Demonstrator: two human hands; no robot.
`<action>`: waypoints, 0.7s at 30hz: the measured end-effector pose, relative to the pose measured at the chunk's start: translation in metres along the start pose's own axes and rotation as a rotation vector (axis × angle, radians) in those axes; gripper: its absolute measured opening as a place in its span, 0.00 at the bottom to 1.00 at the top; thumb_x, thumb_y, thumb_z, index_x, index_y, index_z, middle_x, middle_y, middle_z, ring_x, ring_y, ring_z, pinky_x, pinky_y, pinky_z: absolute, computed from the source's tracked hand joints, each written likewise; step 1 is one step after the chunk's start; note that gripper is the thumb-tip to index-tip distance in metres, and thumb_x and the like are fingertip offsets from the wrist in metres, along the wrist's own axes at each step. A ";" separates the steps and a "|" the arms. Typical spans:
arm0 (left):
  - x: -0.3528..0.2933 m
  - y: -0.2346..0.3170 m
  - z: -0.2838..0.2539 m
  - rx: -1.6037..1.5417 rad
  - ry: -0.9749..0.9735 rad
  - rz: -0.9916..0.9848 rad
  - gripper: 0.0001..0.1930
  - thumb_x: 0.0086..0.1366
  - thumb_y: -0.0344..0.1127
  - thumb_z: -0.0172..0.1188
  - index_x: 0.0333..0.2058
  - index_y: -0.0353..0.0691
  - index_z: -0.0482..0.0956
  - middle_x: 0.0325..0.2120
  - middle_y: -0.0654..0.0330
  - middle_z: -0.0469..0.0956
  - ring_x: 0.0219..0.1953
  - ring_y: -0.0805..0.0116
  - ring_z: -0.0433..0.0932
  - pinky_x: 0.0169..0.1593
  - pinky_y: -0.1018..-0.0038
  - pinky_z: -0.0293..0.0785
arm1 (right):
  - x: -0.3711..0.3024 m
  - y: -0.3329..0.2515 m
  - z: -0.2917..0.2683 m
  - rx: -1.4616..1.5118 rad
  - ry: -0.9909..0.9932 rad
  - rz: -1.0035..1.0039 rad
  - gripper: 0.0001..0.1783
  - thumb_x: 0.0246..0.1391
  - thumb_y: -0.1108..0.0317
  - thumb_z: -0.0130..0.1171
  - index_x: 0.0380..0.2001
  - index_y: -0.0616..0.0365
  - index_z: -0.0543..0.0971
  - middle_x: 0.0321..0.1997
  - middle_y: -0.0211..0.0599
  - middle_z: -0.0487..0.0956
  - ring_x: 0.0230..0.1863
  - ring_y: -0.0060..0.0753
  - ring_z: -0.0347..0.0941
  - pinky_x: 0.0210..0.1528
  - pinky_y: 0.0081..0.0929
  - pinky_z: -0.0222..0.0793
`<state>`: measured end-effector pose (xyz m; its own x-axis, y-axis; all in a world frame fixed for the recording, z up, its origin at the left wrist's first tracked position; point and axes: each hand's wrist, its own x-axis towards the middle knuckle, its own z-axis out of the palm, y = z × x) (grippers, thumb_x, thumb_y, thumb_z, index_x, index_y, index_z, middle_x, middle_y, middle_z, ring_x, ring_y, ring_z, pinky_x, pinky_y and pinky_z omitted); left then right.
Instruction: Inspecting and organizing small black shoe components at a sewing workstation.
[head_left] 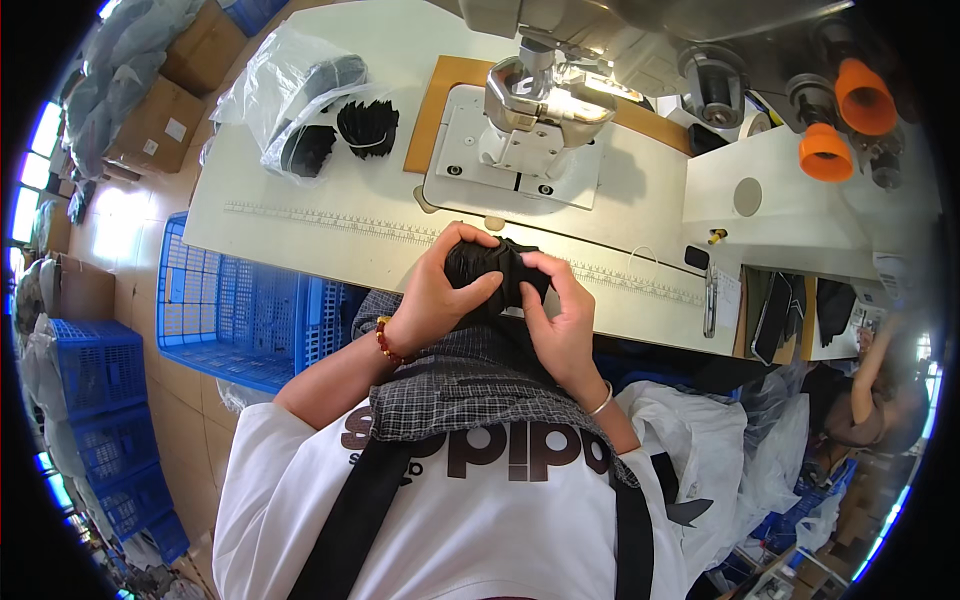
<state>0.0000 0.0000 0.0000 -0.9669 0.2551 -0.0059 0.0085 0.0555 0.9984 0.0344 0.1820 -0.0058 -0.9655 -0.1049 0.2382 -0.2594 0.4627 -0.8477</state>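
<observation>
From where I stand, the person's left hand (425,300) is curled around one side of a thick bundle of black fabric (482,268), thumb pressed across its front. The right hand (562,325) pinches the bundle's other side between thumb and fingers. The bundle sits between the two hands, over the front edge of the long, pale counter (290,235), just above the dark checked apron (450,400) on the lap; I can't tell whether it touches the counter. A printed ruler strip (330,219) runs along the counter near that edge. Beyond the hands stands a shiny metal sewing machine head (545,110). Farther left, a banded stack of black fabric pieces (368,128) lies beside a clear plastic bag (262,95) with dark pieces inside. A blue plastic lattice crate (232,345) stands below the counter's left part.
</observation>
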 end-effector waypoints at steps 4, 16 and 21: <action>0.001 -0.002 0.001 -0.027 -0.004 -0.025 0.17 0.58 0.27 0.66 0.46 0.38 0.73 0.41 0.62 0.76 0.43 0.75 0.75 0.50 0.75 0.73 | 0.003 -0.003 0.002 0.086 0.134 -0.046 0.16 0.52 0.79 0.62 0.45 0.55 0.79 0.38 0.39 0.80 0.37 0.45 0.75 0.41 0.34 0.70; -0.001 -0.002 0.002 0.024 0.004 0.038 0.18 0.59 0.30 0.69 0.46 0.39 0.73 0.38 0.62 0.77 0.40 0.75 0.76 0.46 0.76 0.75 | 0.003 -0.001 -0.003 -0.007 0.091 -0.083 0.16 0.50 0.76 0.66 0.44 0.54 0.80 0.40 0.38 0.82 0.42 0.45 0.76 0.46 0.35 0.70; -0.002 0.003 0.001 -0.051 -0.040 -0.076 0.19 0.60 0.28 0.66 0.48 0.38 0.72 0.44 0.62 0.73 0.46 0.75 0.73 0.52 0.76 0.72 | 0.003 -0.003 0.002 0.110 0.168 -0.055 0.16 0.51 0.77 0.64 0.44 0.54 0.80 0.40 0.38 0.81 0.41 0.45 0.75 0.44 0.34 0.71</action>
<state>0.0022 0.0001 0.0029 -0.9533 0.2905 -0.0826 -0.0781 0.0269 0.9966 0.0325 0.1789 -0.0037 -0.9353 0.0253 0.3530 -0.3208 0.3604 -0.8759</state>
